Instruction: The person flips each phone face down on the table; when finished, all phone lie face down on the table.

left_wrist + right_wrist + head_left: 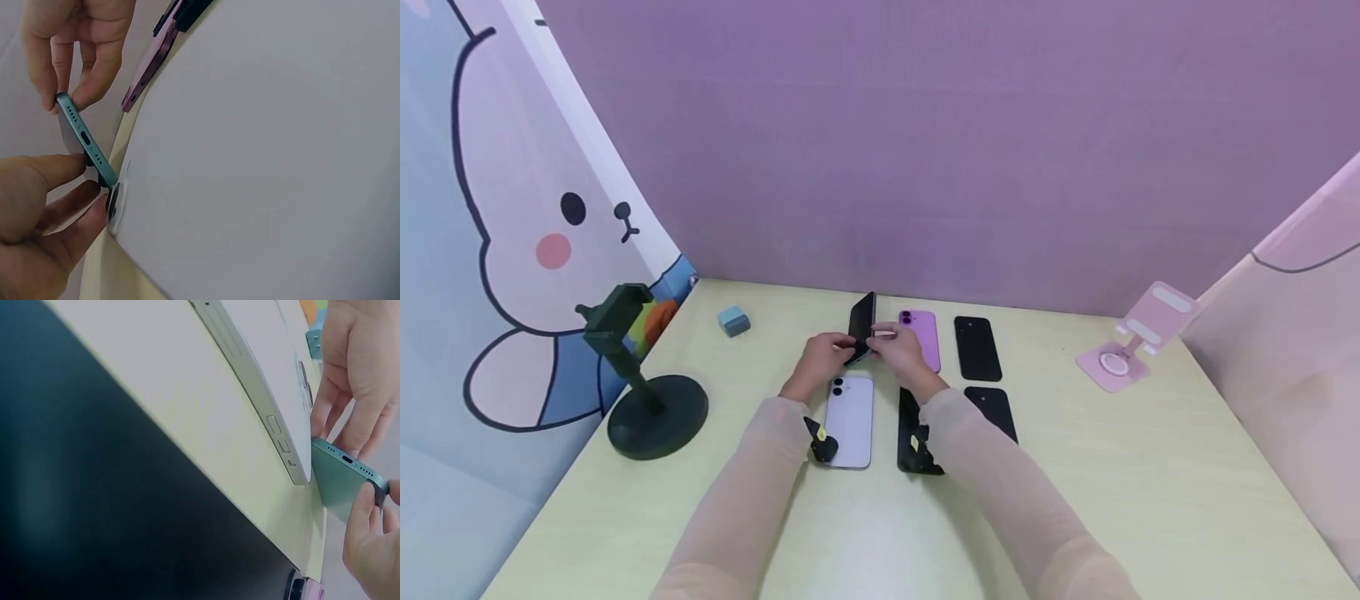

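A green phone [340, 484] with a dark screen is propped up on edge between both hands, its screen turned to the left in the head view. My left hand [820, 364] pinches it at the near left part of its edge. From the other side my right hand [901, 352] grips a corner between thumb and fingers, where a small dark piece [379, 493] shows beside the thumb. The charging port end of the phone [87, 140] faces the left wrist camera. A pale lilac phone [850, 422] lies face down just below the left hand.
A purple phone [929, 342] and a black phone [977, 348] lie to the right. Two more dark phones [910, 417] [991, 407] are partly hidden by the right arm. A blue charger [733, 321] and dark green stand [658, 417] are left; a pink stand [1116, 367] is right.
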The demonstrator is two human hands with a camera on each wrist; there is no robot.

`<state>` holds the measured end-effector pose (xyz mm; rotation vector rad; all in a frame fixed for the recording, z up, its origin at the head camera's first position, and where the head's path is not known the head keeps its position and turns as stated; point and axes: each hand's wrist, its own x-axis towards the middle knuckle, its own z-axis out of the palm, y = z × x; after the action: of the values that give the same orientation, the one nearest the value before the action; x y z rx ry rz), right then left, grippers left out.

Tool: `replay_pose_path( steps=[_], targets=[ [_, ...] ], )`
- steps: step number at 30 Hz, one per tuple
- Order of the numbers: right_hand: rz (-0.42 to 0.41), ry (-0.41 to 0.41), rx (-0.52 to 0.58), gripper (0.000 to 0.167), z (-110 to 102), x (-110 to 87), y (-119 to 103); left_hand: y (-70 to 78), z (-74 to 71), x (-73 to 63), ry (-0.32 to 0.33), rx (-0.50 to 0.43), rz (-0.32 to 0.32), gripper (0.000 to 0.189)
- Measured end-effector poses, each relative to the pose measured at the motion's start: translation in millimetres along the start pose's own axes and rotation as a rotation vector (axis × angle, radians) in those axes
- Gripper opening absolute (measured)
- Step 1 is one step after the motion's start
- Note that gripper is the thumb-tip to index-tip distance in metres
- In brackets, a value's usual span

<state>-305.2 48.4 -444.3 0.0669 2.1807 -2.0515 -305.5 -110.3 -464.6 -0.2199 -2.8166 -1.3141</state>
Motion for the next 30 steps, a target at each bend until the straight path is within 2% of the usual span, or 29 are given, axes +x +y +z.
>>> replay_pose_path(
  steps=[6,15,22,30],
  targets=[
    [0.006,0.009,0.067,0.043,-1,-0.4,-1,4.6,3.9,-2.9,0.035,-0.058,0.020,0.027],
    [0.011,-0.056,0.069,0.041,-3,-2.5,-4,9.6,7.3,-4.2,0.036,-0.125,0.023,0.036],
    [-0.006,-0.081,0.069,0.038,-3,-3.4,-4,10.9,10.0,-3.8,0.048,-0.173,-0.008,0.035],
    [-0.030,-0.091,0.019,0.036,-4,-6.0,-7,14.3,12.6,-2.4,0.051,-0.332,-0.079,0.035]
  ],
)
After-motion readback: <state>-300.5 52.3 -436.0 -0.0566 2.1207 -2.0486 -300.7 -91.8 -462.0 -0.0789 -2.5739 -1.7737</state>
